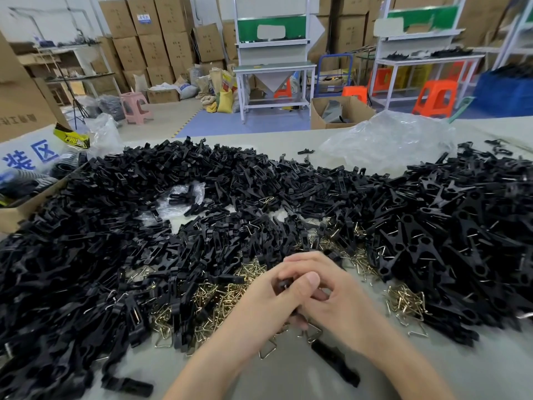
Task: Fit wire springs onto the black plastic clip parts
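left hand [268,304] + right hand [334,298] | grip clip part [284,284] (mostly hidden) | springs [314,334] beneath

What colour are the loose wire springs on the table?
Brassy gold; the springs show best in the head view, scattered among the black clip parts.

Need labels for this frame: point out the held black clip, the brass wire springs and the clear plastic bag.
black clip [284,284]: head view, its exposed edge.
wire springs [219,297]: head view, heap's middle.
clear plastic bag [386,140]: head view, crumpled top.

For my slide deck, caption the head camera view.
Left hand and right hand grip a black clip part above loose wire springs, amid heaped clip parts.
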